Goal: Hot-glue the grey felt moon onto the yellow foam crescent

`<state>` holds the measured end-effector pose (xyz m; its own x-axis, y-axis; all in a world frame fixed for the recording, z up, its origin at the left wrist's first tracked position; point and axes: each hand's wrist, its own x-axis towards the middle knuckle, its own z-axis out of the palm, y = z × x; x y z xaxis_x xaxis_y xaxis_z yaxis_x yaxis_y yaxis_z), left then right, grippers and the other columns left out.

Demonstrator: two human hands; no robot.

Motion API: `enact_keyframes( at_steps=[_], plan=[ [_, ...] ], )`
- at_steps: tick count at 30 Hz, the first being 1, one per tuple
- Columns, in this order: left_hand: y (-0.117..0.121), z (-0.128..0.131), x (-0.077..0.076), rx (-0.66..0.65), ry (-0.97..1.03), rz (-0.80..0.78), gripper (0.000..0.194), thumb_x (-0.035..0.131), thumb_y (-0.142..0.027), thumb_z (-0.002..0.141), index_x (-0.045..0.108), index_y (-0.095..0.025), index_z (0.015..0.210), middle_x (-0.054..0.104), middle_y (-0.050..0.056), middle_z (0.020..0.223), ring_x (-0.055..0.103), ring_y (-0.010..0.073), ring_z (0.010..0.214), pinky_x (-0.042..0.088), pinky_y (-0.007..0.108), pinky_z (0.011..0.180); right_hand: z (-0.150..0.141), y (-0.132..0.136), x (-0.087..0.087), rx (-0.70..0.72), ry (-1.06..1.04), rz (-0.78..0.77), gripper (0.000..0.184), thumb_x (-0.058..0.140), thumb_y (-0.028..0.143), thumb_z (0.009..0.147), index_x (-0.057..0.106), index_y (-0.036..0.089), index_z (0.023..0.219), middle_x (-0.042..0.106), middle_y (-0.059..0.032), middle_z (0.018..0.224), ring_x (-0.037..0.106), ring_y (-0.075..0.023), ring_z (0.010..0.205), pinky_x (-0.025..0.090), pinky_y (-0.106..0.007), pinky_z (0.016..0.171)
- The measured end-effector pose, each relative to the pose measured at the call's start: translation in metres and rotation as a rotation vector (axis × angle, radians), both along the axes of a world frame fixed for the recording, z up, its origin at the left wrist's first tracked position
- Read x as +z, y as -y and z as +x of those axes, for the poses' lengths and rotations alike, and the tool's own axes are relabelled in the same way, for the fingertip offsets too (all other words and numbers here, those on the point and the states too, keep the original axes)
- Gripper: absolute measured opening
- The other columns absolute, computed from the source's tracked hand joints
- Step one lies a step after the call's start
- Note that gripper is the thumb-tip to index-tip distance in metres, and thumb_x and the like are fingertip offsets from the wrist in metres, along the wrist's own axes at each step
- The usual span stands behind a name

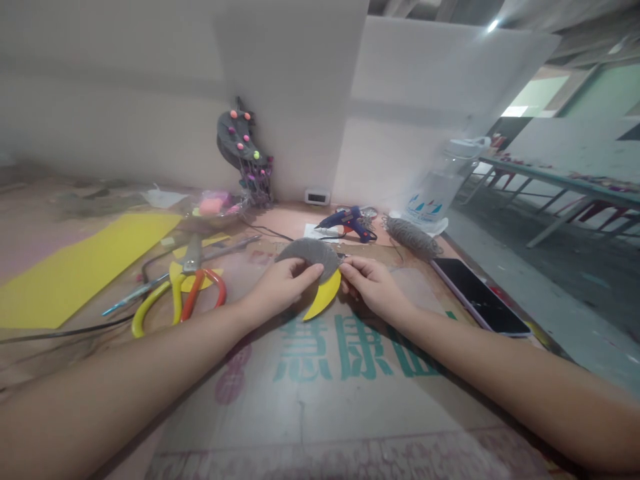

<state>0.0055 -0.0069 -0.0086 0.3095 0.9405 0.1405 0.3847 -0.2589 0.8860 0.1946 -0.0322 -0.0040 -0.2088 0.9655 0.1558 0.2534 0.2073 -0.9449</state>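
A yellow crescent moon cutout (324,297), its upper part covered by grey yarn (311,249), is held up over the work surface. My left hand (285,283) grips it from the left, the thumb pressed on the grey-wrapped part. On the other side my right hand (367,283) has thumb and finger pinched at the edge where grey meets yellow; whether it holds the yarn or the crescent itself is too small to make out. Just behind lies a dark blue hot glue gun (350,223). To its right rests a bundle of grey yarn (411,237).
Left of me lie scissors (193,280) with red and yellow handles, a pen (135,293) and a yellow sheet (95,267). A finished-looking grey crescent (243,140) with coloured balls leans at the back. A phone (480,297) and water bottle (435,183) stand right.
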Motion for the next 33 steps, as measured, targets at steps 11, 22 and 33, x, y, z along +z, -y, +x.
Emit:
enact_keyframes(
  at_steps=[11,22,33],
  plan=[
    [-0.013,-0.002,-0.003,0.082,0.209,-0.051,0.040,0.055,-0.051,0.080,0.053,-0.016,0.060,0.051,-0.002,0.057,0.047,0.0105,0.055,0.035,0.023,0.053,0.003,-0.006,-0.006,0.035,-0.048,0.006,0.041,0.048,0.053,0.089,0.064,0.015,0.095,0.055,0.0020,0.057,0.046,-0.0090,0.048,0.034,-0.021,0.045],
    [-0.016,-0.003,-0.005,0.087,0.299,-0.083,0.038,0.057,-0.049,0.080,0.053,-0.016,0.061,0.052,-0.001,0.057,0.048,0.0114,0.055,0.036,0.025,0.056,-0.002,-0.004,-0.006,0.059,-0.116,-0.057,0.014,0.052,0.033,0.087,0.052,0.020,0.091,0.052,0.0078,0.054,0.040,-0.0065,0.042,0.031,-0.018,0.041],
    [-0.014,-0.002,-0.004,0.076,0.192,-0.035,0.041,0.054,-0.051,0.082,0.053,-0.016,0.060,0.052,-0.002,0.057,0.048,0.0110,0.056,0.035,0.025,0.055,0.003,0.000,-0.003,-0.061,0.006,0.178,0.027,0.046,0.040,0.093,0.050,0.021,0.075,0.053,0.0042,0.060,0.047,-0.0093,0.051,0.038,-0.022,0.050]
  ],
)
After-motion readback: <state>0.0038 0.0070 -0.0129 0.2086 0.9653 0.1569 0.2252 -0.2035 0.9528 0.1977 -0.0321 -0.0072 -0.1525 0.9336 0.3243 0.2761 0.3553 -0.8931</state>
